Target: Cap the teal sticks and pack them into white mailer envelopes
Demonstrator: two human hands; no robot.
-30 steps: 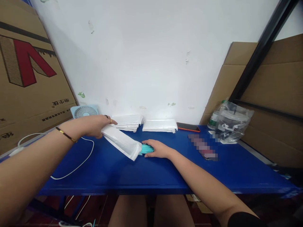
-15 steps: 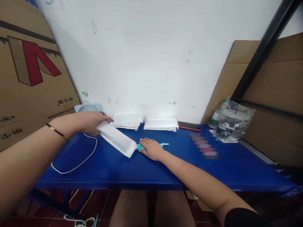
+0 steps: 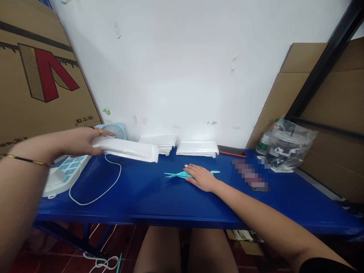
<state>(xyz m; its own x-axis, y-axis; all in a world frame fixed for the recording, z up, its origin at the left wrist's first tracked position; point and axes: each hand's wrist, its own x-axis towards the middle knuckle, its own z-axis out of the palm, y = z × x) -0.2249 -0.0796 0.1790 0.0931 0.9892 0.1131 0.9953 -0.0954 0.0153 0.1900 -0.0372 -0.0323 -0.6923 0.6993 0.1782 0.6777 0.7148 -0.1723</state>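
Several teal sticks (image 3: 178, 174) lie left-to-right near frame centre, under that flattened right hand (image 3: 200, 177); the left hand (image 3: 81, 141), well apart at frame left, grips a white packet (image 3: 127, 149).

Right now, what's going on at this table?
A person's left hand holds a long white packet, while the right hand lies palm down over thin turquoise sticks on the blue table. Farther back, two stacks of white packets sit by the wall, an orange-edged phone alongside.
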